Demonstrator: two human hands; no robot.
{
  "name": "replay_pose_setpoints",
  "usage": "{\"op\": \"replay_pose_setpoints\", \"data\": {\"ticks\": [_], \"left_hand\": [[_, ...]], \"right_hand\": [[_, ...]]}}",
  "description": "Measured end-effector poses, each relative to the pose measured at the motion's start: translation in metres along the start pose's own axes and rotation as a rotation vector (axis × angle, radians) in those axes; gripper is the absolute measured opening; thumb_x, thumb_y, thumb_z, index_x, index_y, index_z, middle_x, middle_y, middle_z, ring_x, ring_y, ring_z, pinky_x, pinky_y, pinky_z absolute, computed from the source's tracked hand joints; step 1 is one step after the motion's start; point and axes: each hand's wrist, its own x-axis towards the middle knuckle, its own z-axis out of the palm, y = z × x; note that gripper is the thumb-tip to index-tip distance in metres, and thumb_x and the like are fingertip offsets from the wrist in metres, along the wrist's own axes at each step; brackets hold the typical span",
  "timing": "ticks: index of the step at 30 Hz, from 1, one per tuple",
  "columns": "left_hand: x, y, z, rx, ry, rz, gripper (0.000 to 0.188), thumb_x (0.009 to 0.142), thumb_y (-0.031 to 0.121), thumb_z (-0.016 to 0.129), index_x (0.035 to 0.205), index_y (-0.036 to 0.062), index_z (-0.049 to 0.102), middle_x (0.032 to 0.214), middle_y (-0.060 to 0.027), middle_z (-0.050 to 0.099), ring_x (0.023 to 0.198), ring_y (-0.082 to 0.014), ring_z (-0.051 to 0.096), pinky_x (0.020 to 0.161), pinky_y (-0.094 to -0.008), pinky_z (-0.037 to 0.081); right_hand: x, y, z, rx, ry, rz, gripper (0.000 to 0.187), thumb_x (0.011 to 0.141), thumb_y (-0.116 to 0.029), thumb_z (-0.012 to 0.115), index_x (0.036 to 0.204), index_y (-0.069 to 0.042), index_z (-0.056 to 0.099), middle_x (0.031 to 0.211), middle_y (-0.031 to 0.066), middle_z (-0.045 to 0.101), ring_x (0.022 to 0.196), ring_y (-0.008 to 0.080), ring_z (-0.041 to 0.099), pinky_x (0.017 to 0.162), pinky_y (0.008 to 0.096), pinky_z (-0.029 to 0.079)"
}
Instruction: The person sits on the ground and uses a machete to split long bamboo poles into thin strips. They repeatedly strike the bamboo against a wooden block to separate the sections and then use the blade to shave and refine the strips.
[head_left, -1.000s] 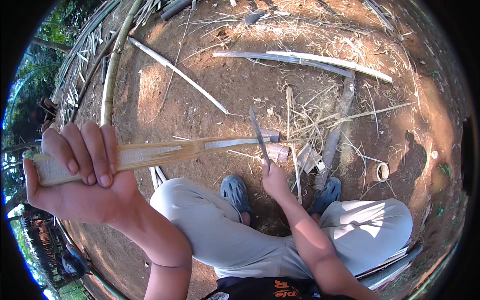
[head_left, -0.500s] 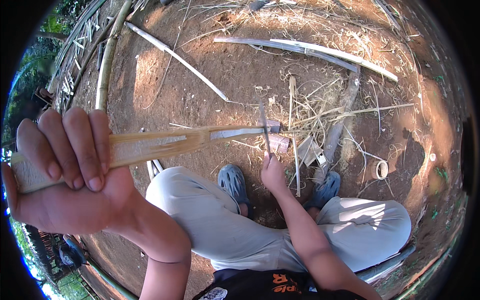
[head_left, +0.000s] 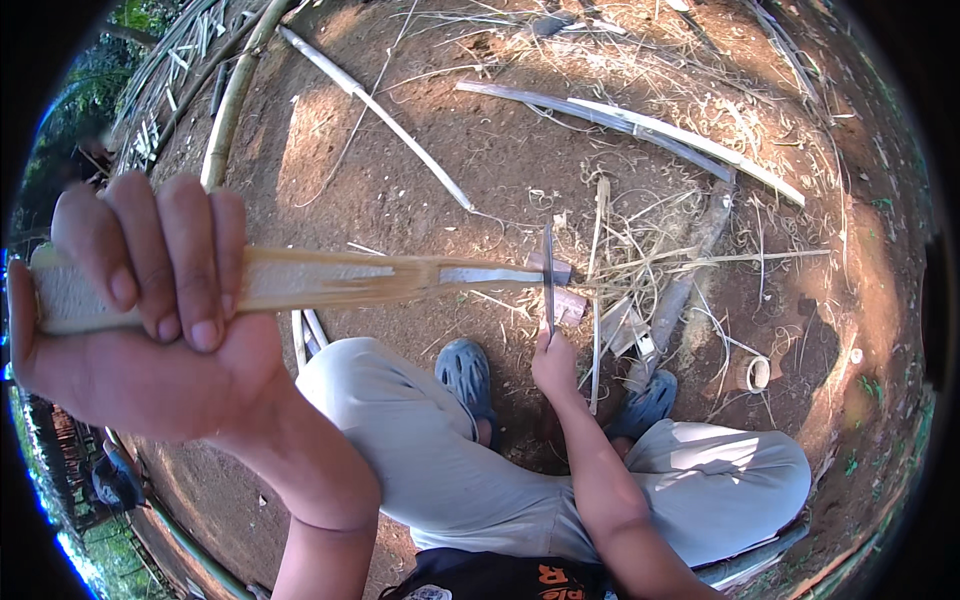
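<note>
Our left hand (head_left: 192, 275) squeezes the bamboo strip (head_left: 340, 285) by its wide end; our right hand (head_left: 555, 367) grips the knife (head_left: 549, 285) across the strip's thin end.

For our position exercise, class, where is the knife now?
In the head view, the knife is right of centre, in the right hand, at the narrow end of the bamboo strip.

Single head-worn fisheye view, directed steeply downward, left hand (head_left: 165, 375) close in the foreground, right hand (head_left: 555, 367) farther off, earthen ground (head_left: 385, 225) behind.
</note>
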Motion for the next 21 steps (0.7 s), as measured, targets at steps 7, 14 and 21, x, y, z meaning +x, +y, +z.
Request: {"op": "replay_pose_setpoints", "data": {"ticks": [7,14,21], "left_hand": [[0.007,-0.008,-0.013,-0.087,0.076,0.054,0.058,0.100,0.051,0.032,0.057,0.0129,0.041,0.042,0.0034,0.032,0.031,-0.0063,0.027,0.031,-0.0202,0.025],[0.008,0.011,0.049,0.018,0.372,-0.025,0.064,0.097,0.065,0.037,0.060,0.0122,0.041,0.044,0.0038,0.029,0.035,-0.0074,0.033,0.034,-0.0214,0.024],[0.053,0.041,0.078,0.256,0.278,0.171,0.086,0.093,0.075,0.032,0.132,-0.0010,0.044,0.125,-0.0163,0.049,0.121,-0.0245,0.046,0.101,-0.0387,0.036]], "right_hand": [[-0.028,-0.099,-0.058,0.116,0.100,-0.194,0.042,0.087,-0.028,0.074,0.120,-0.005,0.062,0.052,-0.0027,0.040,0.048,0.0071,0.037,0.048,0.0278,0.034],[-0.010,-0.147,-0.076,0.184,0.140,-0.576,0.038,0.092,-0.028,0.068,0.125,-0.008,0.062,0.053,0.0066,0.054,0.046,0.0219,0.055,0.050,0.0347,0.043],[-0.020,-0.213,-0.170,0.163,-0.009,-0.684,0.043,0.097,-0.046,0.059,0.093,-0.004,0.067,0.054,0.0119,0.055,0.051,0.0250,0.057,0.053,0.0395,0.043]]}}
